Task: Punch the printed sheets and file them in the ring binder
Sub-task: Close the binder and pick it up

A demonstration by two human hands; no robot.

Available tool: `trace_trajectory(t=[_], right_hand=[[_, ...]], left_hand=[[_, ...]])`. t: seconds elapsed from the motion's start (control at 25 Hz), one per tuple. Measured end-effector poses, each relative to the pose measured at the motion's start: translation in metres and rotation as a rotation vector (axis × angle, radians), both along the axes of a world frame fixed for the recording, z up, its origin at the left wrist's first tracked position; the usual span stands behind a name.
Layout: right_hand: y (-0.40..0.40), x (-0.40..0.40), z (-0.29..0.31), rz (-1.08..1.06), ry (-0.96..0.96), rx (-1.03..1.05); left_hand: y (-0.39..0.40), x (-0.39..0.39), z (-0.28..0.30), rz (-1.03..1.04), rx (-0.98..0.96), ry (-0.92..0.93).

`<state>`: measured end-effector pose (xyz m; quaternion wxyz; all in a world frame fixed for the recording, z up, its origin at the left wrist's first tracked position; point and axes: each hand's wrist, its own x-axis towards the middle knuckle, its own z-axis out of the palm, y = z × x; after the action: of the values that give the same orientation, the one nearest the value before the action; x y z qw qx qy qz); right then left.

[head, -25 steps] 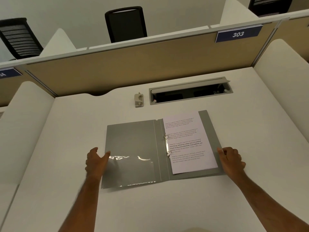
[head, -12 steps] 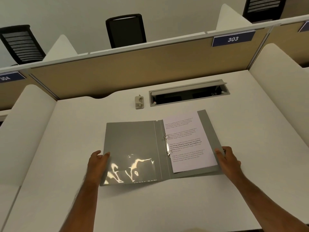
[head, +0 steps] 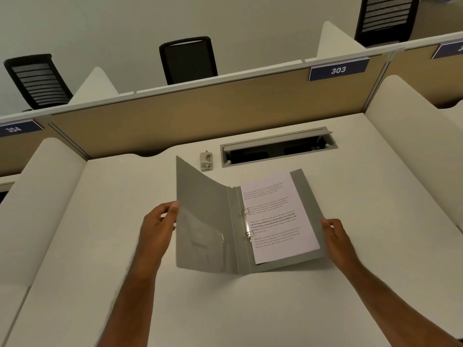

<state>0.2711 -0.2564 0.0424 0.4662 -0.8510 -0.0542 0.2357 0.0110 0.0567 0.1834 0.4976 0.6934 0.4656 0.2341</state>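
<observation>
A grey ring binder (head: 307, 194) lies half open in the middle of the white desk. Printed sheets (head: 274, 216) sit on its two metal rings (head: 246, 224) on the right side. My left hand (head: 160, 226) grips the outer edge of the left cover (head: 203, 221), which is lifted off the desk and tilted up. My right hand (head: 334, 236) holds the right cover's outer edge, pressing it flat. A small beige hole punch (head: 206, 161) stands behind the binder.
An open cable tray (head: 278, 149) is set into the desk behind the binder. A tan partition (head: 200, 108) with sign 303 closes the back; white side dividers (head: 411, 121) flank the desk. Black chairs (head: 188, 58) stand beyond.
The left cover, flat on the desk a second ago, has been lifted by my left hand and swings up toward the right. My right hand stays at the right edge.
</observation>
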Motion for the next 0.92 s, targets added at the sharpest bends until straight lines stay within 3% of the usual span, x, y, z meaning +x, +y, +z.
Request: trace_trajectory(t=[0.24,0.4,0.56,0.8,0.92], right_hand=[[0.0,0.005,0.013,-0.007,0.149,0.079],[-0.004,0.01,0.012,0.012,0.221,0.113],[-0.008,0.021,0.002,0.048,0.269,0.142],[-0.015,0.029,-0.008,0.079,0.353,0.205],[-0.017,0.026,-0.002,0.094,0.322,0.196]], left_hand=[[-0.065,0.05,0.004,-0.326,-0.046,-0.107],[-0.107,0.078,-0.013,-0.544,-0.013,0.105],[-0.136,0.095,-0.045,-0.751,0.182,0.286],[-0.142,0.094,-0.105,-0.804,0.29,0.428],[-0.141,0.089,-0.128,-0.808,0.285,0.397]])
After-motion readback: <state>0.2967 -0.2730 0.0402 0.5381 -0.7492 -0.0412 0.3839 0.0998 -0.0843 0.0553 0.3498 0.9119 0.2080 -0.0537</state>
